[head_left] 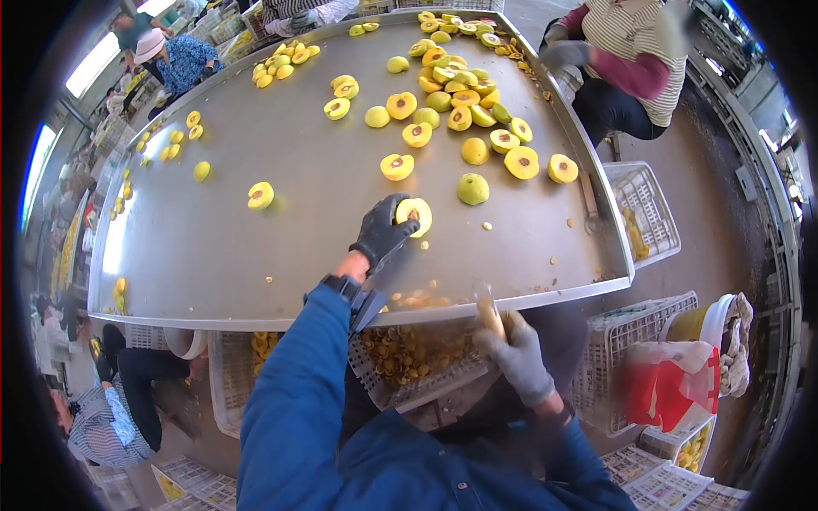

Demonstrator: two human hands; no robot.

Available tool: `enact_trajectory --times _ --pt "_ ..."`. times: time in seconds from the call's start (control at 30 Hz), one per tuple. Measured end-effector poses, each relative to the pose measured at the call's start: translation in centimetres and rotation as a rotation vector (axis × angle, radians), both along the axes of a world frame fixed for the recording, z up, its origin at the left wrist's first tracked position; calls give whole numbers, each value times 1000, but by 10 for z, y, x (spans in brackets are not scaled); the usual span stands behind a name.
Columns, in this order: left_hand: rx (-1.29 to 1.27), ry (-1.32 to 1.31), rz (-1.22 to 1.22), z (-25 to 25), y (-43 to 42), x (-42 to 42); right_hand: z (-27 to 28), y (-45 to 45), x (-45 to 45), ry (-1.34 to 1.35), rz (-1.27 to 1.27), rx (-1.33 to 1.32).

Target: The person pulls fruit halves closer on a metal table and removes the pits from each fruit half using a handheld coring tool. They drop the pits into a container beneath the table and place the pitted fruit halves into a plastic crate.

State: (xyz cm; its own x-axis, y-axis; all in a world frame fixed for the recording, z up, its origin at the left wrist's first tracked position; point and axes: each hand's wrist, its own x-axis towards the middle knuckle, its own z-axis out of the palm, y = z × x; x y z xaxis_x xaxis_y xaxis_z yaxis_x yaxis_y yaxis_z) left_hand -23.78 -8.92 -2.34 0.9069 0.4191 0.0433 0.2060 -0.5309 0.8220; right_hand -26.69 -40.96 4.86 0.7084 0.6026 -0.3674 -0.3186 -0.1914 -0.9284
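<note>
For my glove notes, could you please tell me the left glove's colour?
The left glove is black, seen in the head view.

At the lower right, a red-and-white bag (673, 387) sits near a bucket (712, 324) with a cloth (736, 345) over its rim. A person in a striped top (635, 30) is upper right; a pink hat (150, 44) and a bright window (92, 66), upper left.

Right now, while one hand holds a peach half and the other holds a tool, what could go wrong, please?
The pale-handled tool in the right hand might slip and strike the left hand, whose fingers curl around the peach half.

The peach half, cut face exposed, could slide out of the glove.

A second tool lies beside the table's right rim, so it could perhaps be knocked off.
</note>
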Motion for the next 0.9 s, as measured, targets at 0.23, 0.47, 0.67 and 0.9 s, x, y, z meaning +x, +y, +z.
enact_trajectory --times 0.23,0.47,0.67,0.9 --pt "-138 -162 -88 99 -93 -99 30 65 4 -206 -150 189" --pt "-792 -626 190 95 -135 -144 51 68 -35 -559 -94 139" --pt "-494 -704 313 127 -147 -163 61 50 -79 -1048 10 -59" --pt "-380 -725 386 145 -163 -177 74 54 -101 -1337 132 -229"
